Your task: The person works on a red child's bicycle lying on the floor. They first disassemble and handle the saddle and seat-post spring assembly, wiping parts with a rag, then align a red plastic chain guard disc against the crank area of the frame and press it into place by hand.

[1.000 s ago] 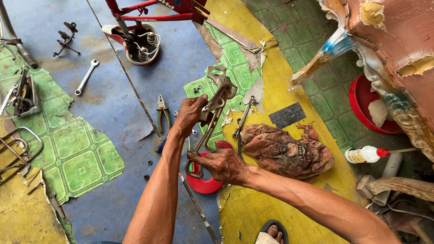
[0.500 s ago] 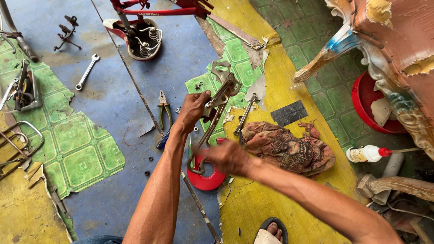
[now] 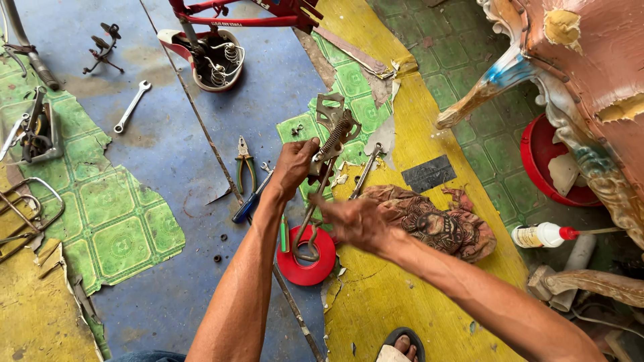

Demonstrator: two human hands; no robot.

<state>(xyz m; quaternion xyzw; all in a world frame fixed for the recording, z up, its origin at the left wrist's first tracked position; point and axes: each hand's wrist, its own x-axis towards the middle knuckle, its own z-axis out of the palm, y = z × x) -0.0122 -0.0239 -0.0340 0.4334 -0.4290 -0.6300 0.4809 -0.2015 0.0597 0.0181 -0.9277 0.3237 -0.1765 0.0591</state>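
A person's left hand (image 3: 293, 167) clamps its fingers on a spring-loaded metal bracket (image 3: 329, 144); the blurred right hand (image 3: 355, 221) grips its bent rod (image 3: 307, 224), above a red lid (image 3: 315, 265).

A makeshift floor repair workshop: pliers (image 3: 245, 164), a wrench (image 3: 131, 106), springs and metal parts lie on peeling painted floor (image 3: 168, 167).

Two wrenches (image 3: 131, 106) (image 3: 366, 171), one pliers (image 3: 245, 164), one rag (image 3: 436, 221).

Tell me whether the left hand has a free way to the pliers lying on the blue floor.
Probably yes, once it lets go. The left hand is closed around the metal spring bracket, so it is busy. The pliers lie just beside it on the floor, uncovered, with nothing between them.
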